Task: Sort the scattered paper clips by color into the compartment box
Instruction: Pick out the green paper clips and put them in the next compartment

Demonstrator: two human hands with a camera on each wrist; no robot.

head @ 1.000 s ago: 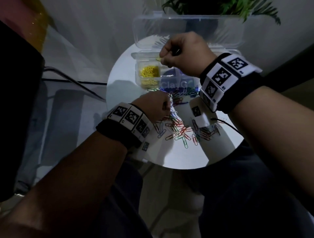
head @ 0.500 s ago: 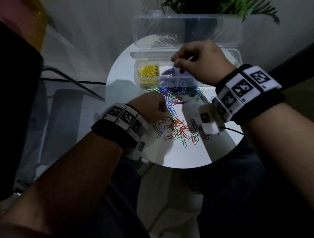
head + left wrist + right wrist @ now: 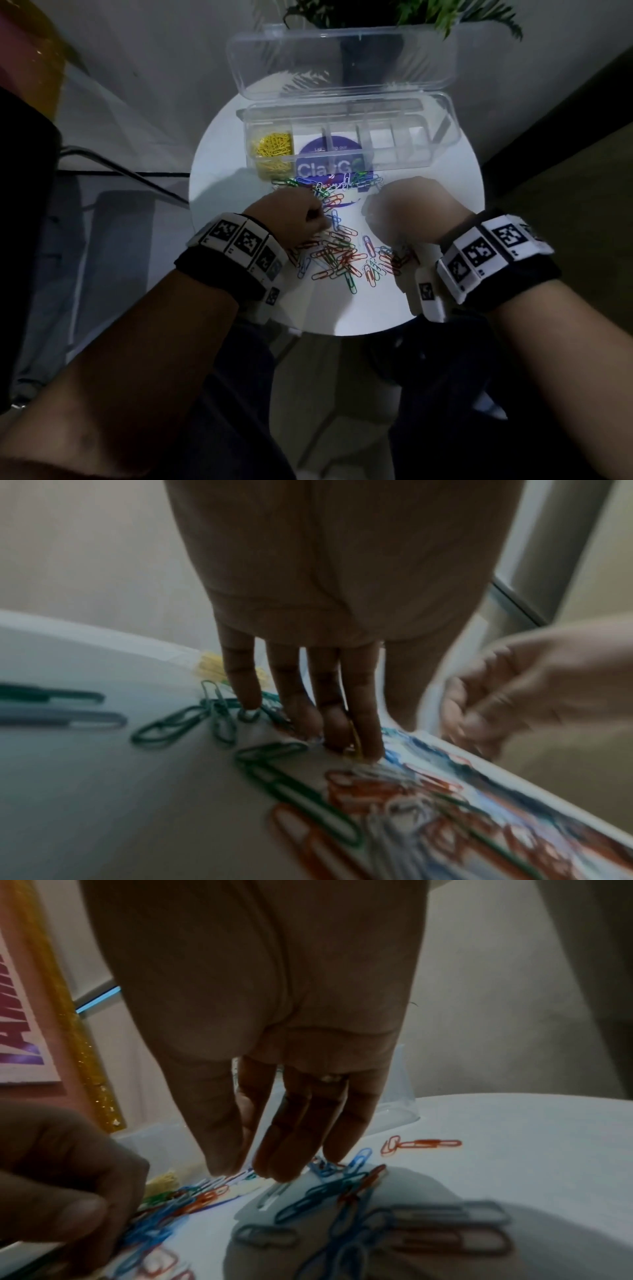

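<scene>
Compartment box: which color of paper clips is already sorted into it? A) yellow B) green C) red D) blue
A: the compartment box holds only yellow paper clips, in its leftmost compartment; its other compartments show none.

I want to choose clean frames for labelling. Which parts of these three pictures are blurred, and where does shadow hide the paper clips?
Head view: the right hand is smeared by motion; the left hand is sharper; the room is dim beyond the bright table. Left wrist view: the near paper clips are out of focus. Right wrist view: a dark shadow covers the near clips.
</scene>
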